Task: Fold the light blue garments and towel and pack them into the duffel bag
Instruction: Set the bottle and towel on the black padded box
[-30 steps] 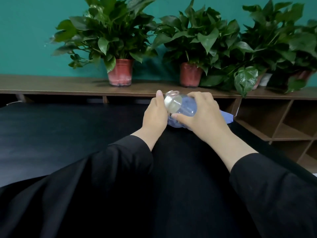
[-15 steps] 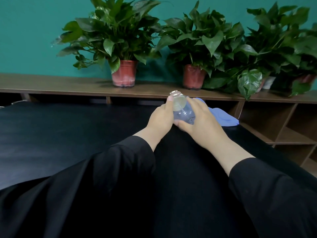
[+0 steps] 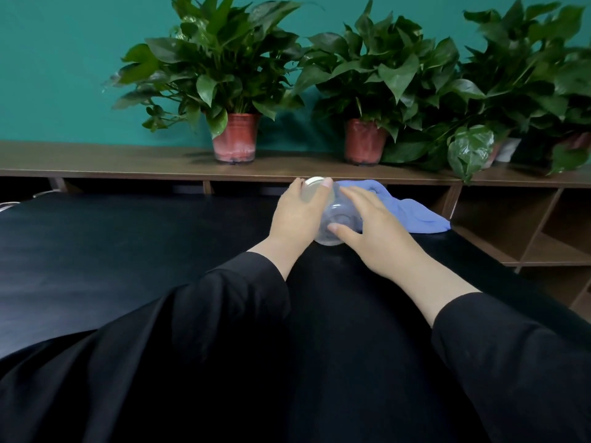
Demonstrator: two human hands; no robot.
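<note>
A clear jar (image 3: 335, 220) with a pale lid (image 3: 315, 182) stands tilted on the black table (image 3: 128, 244), far centre. My left hand (image 3: 297, 219) grips the lid end, fingers curled over it. My right hand (image 3: 374, 231) wraps around the jar's body from the right, thumb on its near side. A light blue cloth (image 3: 412, 211) lies crumpled on the table just behind and right of the jar. No duffel bag is in view.
A long wooden shelf (image 3: 128, 164) runs behind the table under a teal wall. It carries a potted plant in a red pot (image 3: 235, 139), a second one (image 3: 363, 142) and more foliage at right. Open wooden compartments (image 3: 527, 231) stand at right.
Both hands have lowered the jar onto the table. The blue cloth, mostly hidden behind the hands before, now shows spread out to the right.
</note>
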